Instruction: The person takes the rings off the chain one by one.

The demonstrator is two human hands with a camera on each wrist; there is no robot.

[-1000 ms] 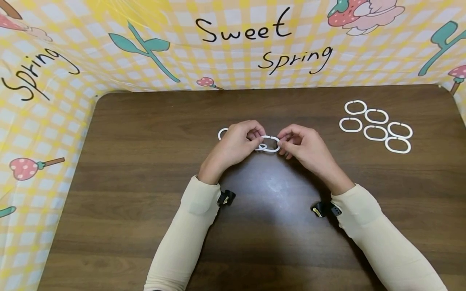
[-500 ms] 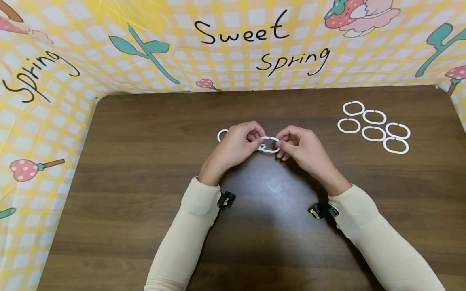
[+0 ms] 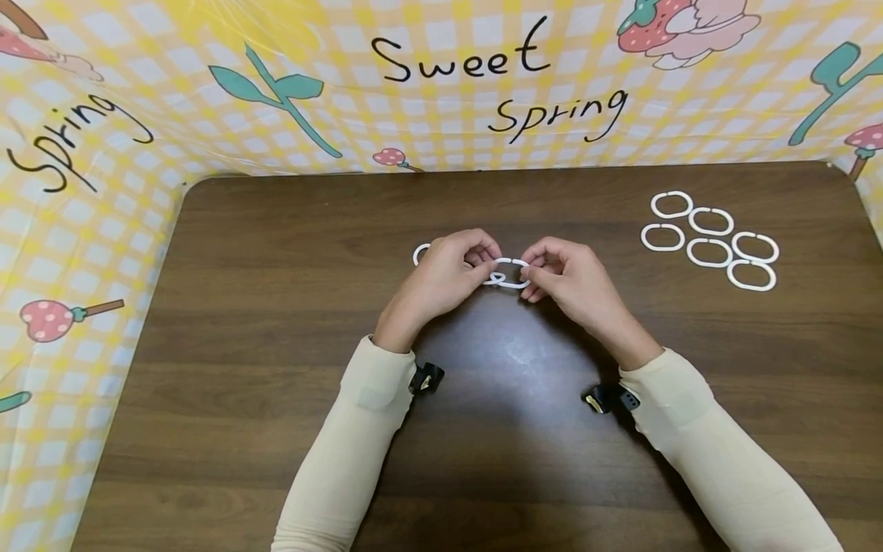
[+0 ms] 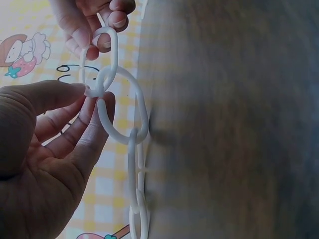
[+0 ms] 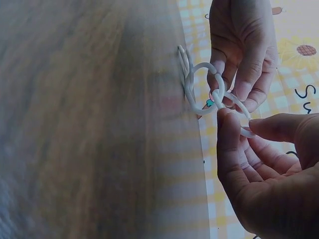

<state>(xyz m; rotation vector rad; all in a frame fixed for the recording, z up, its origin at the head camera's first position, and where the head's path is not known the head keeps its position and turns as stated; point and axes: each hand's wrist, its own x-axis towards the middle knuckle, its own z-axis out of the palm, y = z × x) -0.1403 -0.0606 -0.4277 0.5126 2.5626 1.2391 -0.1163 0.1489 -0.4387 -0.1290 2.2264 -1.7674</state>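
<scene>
Between my two hands is a white oval plastic chain link with a small gap in its long side. My left hand pinches its left end between thumb and fingertips. At the opposite end, my right hand pinches the same link with thumb and index finger. A second white link passes through it at the left fingertips, and several more links hang joined below that one in the left wrist view. In the head view, most of this chain is hidden behind the left hand; one link peeks out.
Several loose white links lie grouped on the brown wooden table at the back right. A yellow checked cloth with printed lettering stands along the back and left sides. Small black cameras sit on both wrists.
The right hand has shifted very slightly left, toward the left hand, still pinching the link. The left hand and the loose links stay where they were; the head view wobbles a little.
</scene>
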